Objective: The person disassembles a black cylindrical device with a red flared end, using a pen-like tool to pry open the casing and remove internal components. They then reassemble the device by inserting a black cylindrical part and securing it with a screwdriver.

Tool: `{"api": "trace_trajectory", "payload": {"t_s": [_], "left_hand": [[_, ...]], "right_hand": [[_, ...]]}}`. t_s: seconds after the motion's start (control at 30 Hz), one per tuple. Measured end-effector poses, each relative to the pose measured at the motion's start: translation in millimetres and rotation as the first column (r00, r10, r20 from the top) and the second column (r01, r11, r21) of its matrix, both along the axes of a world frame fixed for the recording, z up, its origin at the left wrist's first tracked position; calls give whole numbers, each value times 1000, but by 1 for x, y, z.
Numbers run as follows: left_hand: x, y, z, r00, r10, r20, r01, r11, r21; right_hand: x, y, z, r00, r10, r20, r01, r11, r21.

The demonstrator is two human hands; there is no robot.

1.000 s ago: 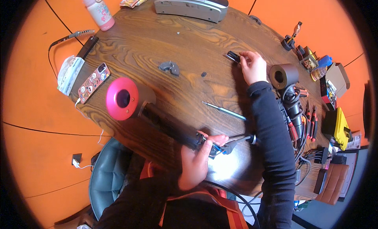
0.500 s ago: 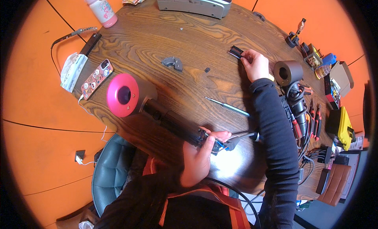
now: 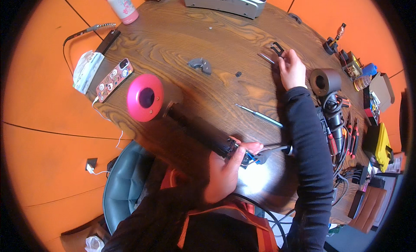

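Observation:
A hair dryer (image 3: 197, 129) with a pink ring-shaped head (image 3: 144, 98) and a dark handle lies across my left hand (image 3: 223, 174). My left fingers and thumb are wrapped round its lower end, where blue wires (image 3: 250, 157) and small inner parts show. Further off on the right, my right hand (image 3: 293, 71) pinches a small black frame-like part (image 3: 277, 48), tilted over the table. Beside that part is a thin silver rod-like piece (image 3: 265, 57). A slim screwdriver (image 3: 260, 115) lies left of my right forearm.
Grey curved pieces (image 3: 199, 65) and a small black bit (image 3: 238, 73) lie mid-table. A second hair dryer (image 3: 326, 82), pliers (image 3: 354, 137), cables and a yellow-black case (image 3: 380, 148) crowd the right. On the left are a phone (image 3: 114, 80), a tissue pack (image 3: 88, 72) and a bottle (image 3: 121, 8).
My right hand has turned and tilted the black part, and the silver piece beside it now shows. The whole view has shifted slightly. My left hand keeps its hold on the hair dryer.

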State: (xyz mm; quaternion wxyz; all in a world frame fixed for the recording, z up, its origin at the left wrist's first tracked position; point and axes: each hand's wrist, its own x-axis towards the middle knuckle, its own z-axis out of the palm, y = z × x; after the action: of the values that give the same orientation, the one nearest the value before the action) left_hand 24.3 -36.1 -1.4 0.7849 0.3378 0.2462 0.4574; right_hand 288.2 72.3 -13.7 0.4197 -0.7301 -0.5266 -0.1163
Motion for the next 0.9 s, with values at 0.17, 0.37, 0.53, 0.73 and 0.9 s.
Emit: {"api": "trace_trajectory", "payload": {"t_s": [0.17, 0.37, 0.53, 0.73, 0.9], "left_hand": [[0, 0, 1, 999, 4, 40, -3, 1000, -12], [1, 0, 6, 999, 7, 34, -6, 999, -44], [2, -1, 8, 996, 40, 77, -33, 995, -91], [2, 0, 9, 998, 33, 51, -29, 996, -80], [1, 0, 7, 999, 23, 45, -20, 997, -68]], "right_hand": [[0, 0, 2, 999, 22, 24, -22, 1000, 9], [-9, 0, 9, 995, 40, -89, -35, 998, 49], [-13, -1, 17, 996, 70, 58, -74, 995, 61], [-16, -1, 21, 992, 77, 104, -85, 994, 72], [-29, -1, 24, 965, 91, -247, -63, 991, 119]]}}
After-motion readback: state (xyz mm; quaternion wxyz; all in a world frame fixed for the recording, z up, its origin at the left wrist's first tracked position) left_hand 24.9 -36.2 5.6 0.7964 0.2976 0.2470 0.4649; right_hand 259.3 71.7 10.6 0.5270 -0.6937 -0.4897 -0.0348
